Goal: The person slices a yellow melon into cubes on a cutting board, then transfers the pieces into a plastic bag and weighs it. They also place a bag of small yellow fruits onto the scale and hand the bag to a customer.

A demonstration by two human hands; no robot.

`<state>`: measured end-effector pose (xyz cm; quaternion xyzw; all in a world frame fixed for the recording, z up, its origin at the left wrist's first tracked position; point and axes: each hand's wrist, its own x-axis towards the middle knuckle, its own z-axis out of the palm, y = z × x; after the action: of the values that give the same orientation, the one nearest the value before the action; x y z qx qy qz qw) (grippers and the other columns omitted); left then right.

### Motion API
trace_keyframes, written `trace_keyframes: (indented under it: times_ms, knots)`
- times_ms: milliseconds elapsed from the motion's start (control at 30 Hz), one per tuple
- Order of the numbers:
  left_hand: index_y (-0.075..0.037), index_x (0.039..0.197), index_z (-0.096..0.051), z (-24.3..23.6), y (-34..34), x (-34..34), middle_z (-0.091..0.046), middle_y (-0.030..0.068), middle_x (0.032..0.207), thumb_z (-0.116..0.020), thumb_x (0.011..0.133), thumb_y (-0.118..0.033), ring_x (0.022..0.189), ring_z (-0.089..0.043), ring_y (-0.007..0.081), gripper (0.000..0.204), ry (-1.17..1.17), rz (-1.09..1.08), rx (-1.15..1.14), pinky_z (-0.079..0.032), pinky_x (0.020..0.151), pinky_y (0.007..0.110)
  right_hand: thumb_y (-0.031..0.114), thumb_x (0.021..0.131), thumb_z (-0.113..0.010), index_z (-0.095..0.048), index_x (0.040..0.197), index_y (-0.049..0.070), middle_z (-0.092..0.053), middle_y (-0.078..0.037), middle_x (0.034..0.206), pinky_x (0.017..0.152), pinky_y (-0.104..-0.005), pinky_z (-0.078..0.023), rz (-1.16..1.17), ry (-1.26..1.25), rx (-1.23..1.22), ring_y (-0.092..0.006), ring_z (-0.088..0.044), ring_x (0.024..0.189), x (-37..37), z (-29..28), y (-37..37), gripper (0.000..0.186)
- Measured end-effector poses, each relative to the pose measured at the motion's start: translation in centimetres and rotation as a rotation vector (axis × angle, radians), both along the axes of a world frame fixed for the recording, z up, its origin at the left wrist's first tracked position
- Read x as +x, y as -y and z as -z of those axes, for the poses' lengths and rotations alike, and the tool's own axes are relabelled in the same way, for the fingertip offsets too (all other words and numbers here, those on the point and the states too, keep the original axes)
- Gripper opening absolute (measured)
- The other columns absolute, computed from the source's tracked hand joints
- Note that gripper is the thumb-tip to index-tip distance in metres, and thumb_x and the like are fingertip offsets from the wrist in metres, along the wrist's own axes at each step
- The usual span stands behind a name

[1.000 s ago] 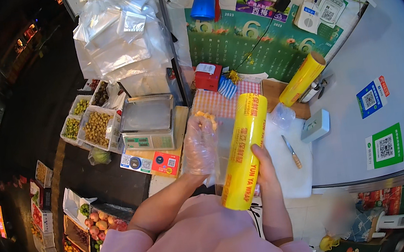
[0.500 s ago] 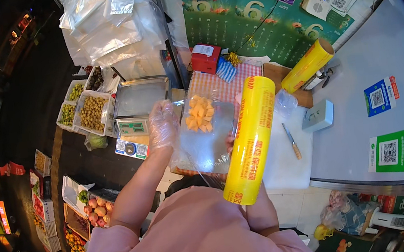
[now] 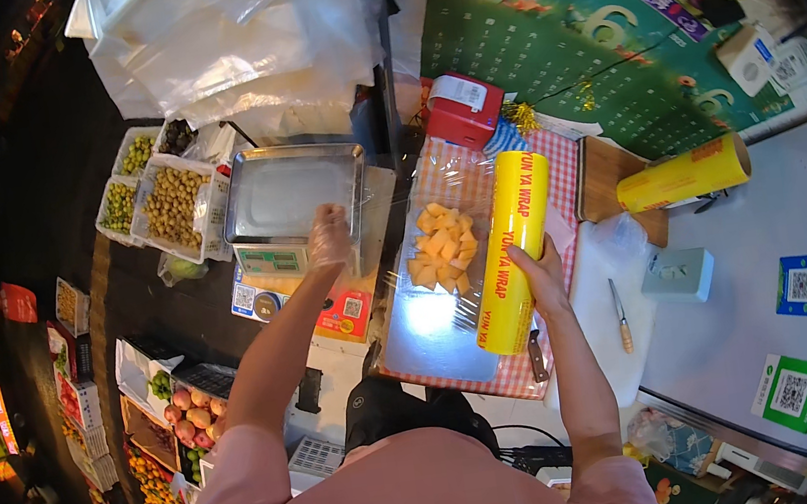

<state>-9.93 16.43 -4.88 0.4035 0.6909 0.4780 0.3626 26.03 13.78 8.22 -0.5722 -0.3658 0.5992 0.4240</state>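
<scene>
My right hand (image 3: 543, 273) grips a big yellow roll of cling film (image 3: 515, 258), which stands aslant over the table. My left hand (image 3: 328, 237), in a thin clear plastic glove, is closed on the film's loose end beside the scale. Between hand and roll the clear film stretches above a heap of orange fruit chunks (image 3: 442, 249) that look like melon. The chunks rest on a shiny grey surface (image 3: 419, 336) over a red-checked cloth (image 3: 442, 158). Whatever dish holds them cannot be made out.
A weighing scale (image 3: 293, 190) stands left, with fruit baskets (image 3: 179, 209) beyond it. To the right are a white cutting board (image 3: 602, 353), a knife (image 3: 621, 316), a pale blue box (image 3: 679, 277) and a second yellow roll (image 3: 681, 174). A dark-handled knife (image 3: 537, 356) lies near the roll.
My left hand has moved away from the fruit toward the scale, drawing film out. The roll has dropped lower toward the table, and my right hand now shows on its side. The view has shifted.
</scene>
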Motion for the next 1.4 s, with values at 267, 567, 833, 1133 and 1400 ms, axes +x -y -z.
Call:
trace_keyframes:
  times_ms: [267,567,833,1133,1400]
  knots:
    - [-0.002,0.101,-0.062,-1.0,0.4,4.1,-0.066,0.0255,0.093,-0.052,0.099,-0.036,0.087,-0.063,0.0444,0.036,-0.424,0.309,-0.107,-0.048,0.076,0.050,0.012,0.080,-0.079,-0.038,0.135,-0.005,-0.060,-0.014,0.120,0.091,-0.0320,-0.052,-0.003,0.263,0.028,-0.0204,-0.060,0.107,0.0,3.3,-1.4,0.071]
    - [-0.006,0.091,-0.062,0.6,1.8,7.4,-0.051,-0.0005,0.072,-0.061,0.098,-0.027,0.067,-0.044,0.0098,0.023,0.206,0.318,-0.195,-0.041,0.061,0.029,0.016,0.079,-0.081,-0.038,0.137,-0.004,-0.061,-0.014,0.120,0.091,-0.0322,-0.052,-0.006,0.287,-0.016,-0.0209,-0.062,0.107,-0.7,2.7,-2.1,0.075]
    - [-0.008,0.111,-0.059,0.3,1.7,5.7,-0.055,-0.0034,0.085,-0.054,0.102,-0.030,0.074,-0.048,0.0078,0.024,0.517,0.225,-0.312,-0.045,0.071,0.025,0.019,0.083,-0.077,-0.046,0.134,-0.003,-0.063,-0.013,0.116,0.087,-0.0335,-0.054,-0.002,-0.035,-0.165,-0.0209,-0.064,0.102,-0.6,9.5,-2.0,0.063]
    - [-0.013,0.132,-0.054,-1.9,2.8,6.3,-0.055,-0.0034,0.099,-0.051,0.103,-0.029,0.088,-0.050,0.0091,0.033,0.943,0.146,-0.366,-0.044,0.085,0.026,0.028,0.091,-0.065,-0.052,0.130,0.000,-0.066,-0.014,0.116,0.089,-0.0395,-0.056,-0.016,-0.624,-0.430,-0.0255,-0.067,0.100,-0.9,12.1,-1.0,0.049]
    - [-0.006,0.146,-0.037,-11.8,6.6,4.9,-0.050,0.0125,0.139,-0.050,0.100,-0.043,0.128,-0.051,0.0263,0.060,1.042,0.214,-0.378,-0.042,0.107,0.040,0.035,0.091,-0.062,-0.052,0.131,0.000,-0.065,-0.017,0.120,0.093,-0.0430,-0.054,-0.041,-0.767,-0.408,-0.0294,-0.066,0.105,-2.3,8.5,1.0,0.054]
